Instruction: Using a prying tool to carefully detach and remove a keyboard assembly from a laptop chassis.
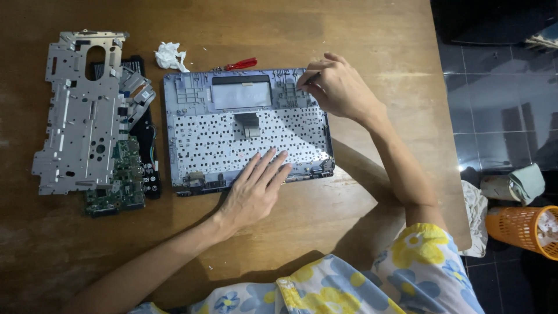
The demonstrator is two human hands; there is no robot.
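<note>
Left hand [254, 189] rests open-fingered on an upturned laptop keyboard case [247, 131] mid-surface; right hand [340, 90] fingers pinch a thin dark tool [310, 79].

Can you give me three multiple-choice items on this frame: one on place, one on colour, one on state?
1. Where does the metal frame plate lie relative to the laptop keyboard shell?
A. To its left
B. To its right
C. On top of it

2. What colour is the handle of the screwdriver lying beyond the shell?
A. Blue
B. Red
C. Yellow

3. What is the left hand doing?
A. Gripping the green circuit board
B. Raised off the table
C. Resting flat, fingers spread, on the shell

Answers:
1. A: the plate lies at the left of the wooden table, partly over the green circuit board, apart from the shell.
2. B: the handle is red, near the crumpled tissue.
3. C: the palm lies flat on the shell's near edge, while the right hand pinches a thin dark tool at the far right corner.
</note>
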